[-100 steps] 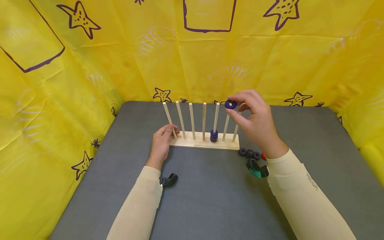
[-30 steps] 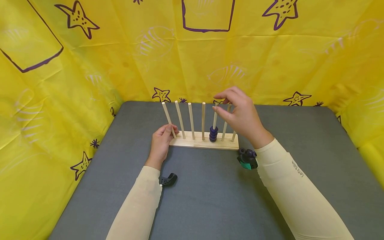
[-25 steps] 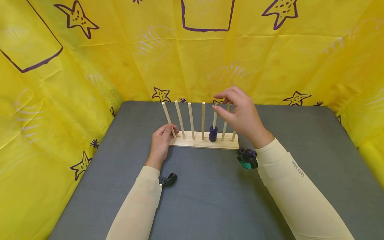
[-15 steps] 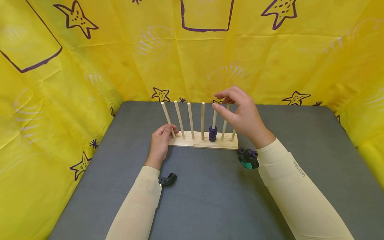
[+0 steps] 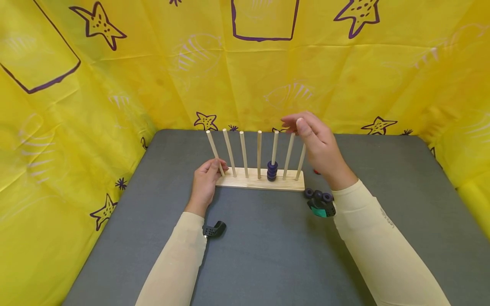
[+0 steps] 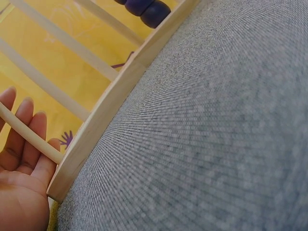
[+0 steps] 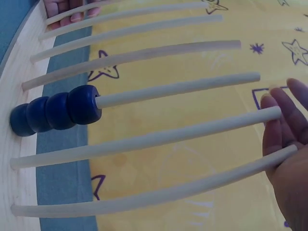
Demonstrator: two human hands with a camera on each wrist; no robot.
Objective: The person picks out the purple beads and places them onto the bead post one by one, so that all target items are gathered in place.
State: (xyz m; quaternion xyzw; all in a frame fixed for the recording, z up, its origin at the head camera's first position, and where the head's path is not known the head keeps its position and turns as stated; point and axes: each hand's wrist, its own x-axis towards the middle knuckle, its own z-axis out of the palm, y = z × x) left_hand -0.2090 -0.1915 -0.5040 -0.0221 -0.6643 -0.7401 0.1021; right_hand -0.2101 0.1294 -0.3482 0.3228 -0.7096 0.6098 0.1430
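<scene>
A pale wooden rack (image 5: 260,183) with a row of upright pegs stands on the grey table. My left hand (image 5: 206,180) holds the leftmost peg (image 5: 212,144) low down, thumb in front and fingers behind; the left wrist view shows its fingers (image 6: 24,132) beside that peg. Several dark blue-purple beads (image 7: 57,110) are stacked at the foot of the third peg from the right (image 5: 275,146). Near the tops of the two rightmost pegs is my right hand (image 5: 321,144), its fingers loosely extended and holding nothing.
Several loose dark beads (image 5: 309,193) lie just off the rack's right front corner, close to the right wrist's black and green device (image 5: 321,209). A red piece (image 5: 317,172) shows partly behind the right hand. A yellow printed cloth (image 5: 245,85) hangs around the table.
Earlier my right hand pinched a dark bead above the pegs; the stack is now one bead taller. That hand has let go and moved right. My left hand keeps its place.
</scene>
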